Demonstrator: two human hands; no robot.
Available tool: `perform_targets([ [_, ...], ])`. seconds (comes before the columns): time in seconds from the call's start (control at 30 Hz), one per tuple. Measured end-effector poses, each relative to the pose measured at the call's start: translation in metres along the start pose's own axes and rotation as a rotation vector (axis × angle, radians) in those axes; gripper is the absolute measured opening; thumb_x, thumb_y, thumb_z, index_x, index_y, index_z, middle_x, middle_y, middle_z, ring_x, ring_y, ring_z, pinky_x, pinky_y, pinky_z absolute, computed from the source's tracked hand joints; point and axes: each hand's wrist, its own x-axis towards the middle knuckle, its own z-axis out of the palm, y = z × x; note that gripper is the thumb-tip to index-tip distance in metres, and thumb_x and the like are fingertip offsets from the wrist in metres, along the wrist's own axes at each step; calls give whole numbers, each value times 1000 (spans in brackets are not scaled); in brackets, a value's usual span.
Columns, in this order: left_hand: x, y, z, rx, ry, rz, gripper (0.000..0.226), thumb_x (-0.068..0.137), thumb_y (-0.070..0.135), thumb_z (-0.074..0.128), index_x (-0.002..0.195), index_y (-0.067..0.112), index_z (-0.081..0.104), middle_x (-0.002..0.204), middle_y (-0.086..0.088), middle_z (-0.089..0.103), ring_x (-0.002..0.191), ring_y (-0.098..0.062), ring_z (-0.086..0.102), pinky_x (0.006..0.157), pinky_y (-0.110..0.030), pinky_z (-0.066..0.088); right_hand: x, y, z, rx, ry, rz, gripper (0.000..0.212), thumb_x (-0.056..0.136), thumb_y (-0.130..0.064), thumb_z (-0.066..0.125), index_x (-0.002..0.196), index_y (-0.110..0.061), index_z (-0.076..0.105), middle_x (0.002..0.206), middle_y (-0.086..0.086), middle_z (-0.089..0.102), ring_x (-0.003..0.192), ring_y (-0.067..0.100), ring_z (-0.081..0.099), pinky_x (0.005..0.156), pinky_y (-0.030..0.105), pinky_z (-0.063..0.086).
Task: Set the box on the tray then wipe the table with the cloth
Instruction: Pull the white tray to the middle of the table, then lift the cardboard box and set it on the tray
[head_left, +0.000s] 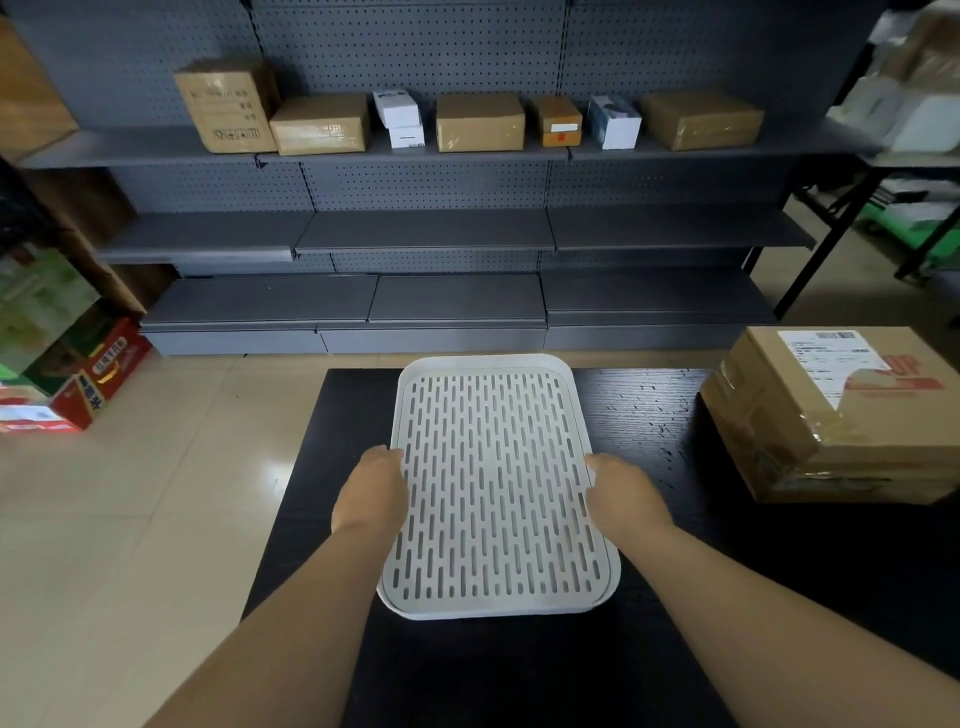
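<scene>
Two hands hold the one white slotted tray (597, 597), the left hand (371, 488) gripping one long side and the right hand (623, 493) the other. The tray's long way points straight ahead to the grey shelves (426, 231). One big cardboard box (831, 415) sits on the black table (337, 415), right of the tray and apart from it. Small boxes (480, 122) line one shelf.

Black tabletop (649, 415) is carrying a taped cardboard box (841, 415), sitting right of the white slotted tray (493, 483), well apart.
</scene>
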Motion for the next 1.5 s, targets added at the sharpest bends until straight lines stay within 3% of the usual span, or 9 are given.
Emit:
perform_targets([
  [0.07, -2, 5, -4, 96, 30, 47, 24, 96, 21, 42, 105, 14, 63, 110, -4, 58, 86, -20, 64, 81, -40, 58, -3, -2, -4, -24, 38, 10, 26, 97, -16, 41, 106, -11, 64, 113, 5, 56, 85, 17, 57, 69, 27, 48],
  [0.27, -21, 36, -27, 373, 133, 264, 30, 97, 28, 38, 113, 15, 61, 120, -2, 58, 104, -20, 57, 88, -33, 47, -27, -8, -25, -194, 261, -18, 21, 95, -26, 49, 104, -16, 65, 110, 1, 61, 86, 14, 47, 71, 24, 39],
  [0.43, -47, 64, -37, 482, 164, 360, 39, 99, 38, 33, 117, 16, 59, 124, -3, 57, 113, -22, 54, 95, -35, 41, -51, -3, -39, -231, 375, -37, 31, 97, -28, 48, 122, -17, 62, 125, 0, 59, 116, 17, 52, 97, 31, 43],
  [0.67, -88, 91, -32, 510, 170, 458, 43, 100, 40, 32, 126, 15, 55, 131, -4, 54, 121, -22, 52, 103, -36, 39, -90, 23, -51, -241, 440, -32, 38, 97, -29, 49, 133, -19, 56, 136, -1, 54, 129, 18, 46, 108, 33, 37],
  [0.97, -137, 145, -16, 509, 214, 513, 42, 100, 41, 33, 126, 17, 55, 129, -3, 56, 119, -21, 54, 102, -35, 40, -131, 79, -94, -215, 492, 6, 37, 97, -30, 48, 132, -20, 55, 134, -1, 53, 126, 18, 46, 104, 32, 40],
  [1.1, -168, 181, 5, 488, 239, 522, 41, 99, 41, 36, 122, 16, 58, 125, -4, 58, 116, -22, 55, 98, -34, 41, -151, 125, -118, -210, 508, 23, 31, 95, -30, 50, 123, -20, 59, 125, -1, 56, 118, 18, 49, 98, 32, 43],
  [1.5, -267, 277, 73, 445, 291, 476, 40, 99, 42, 38, 122, 16, 56, 121, -3, 59, 111, -21, 58, 91, -33, 45, -202, 265, -182, -228, 477, -19, 30, 95, -29, 50, 122, -19, 59, 125, 0, 56, 117, 18, 50, 93, 32, 44],
])
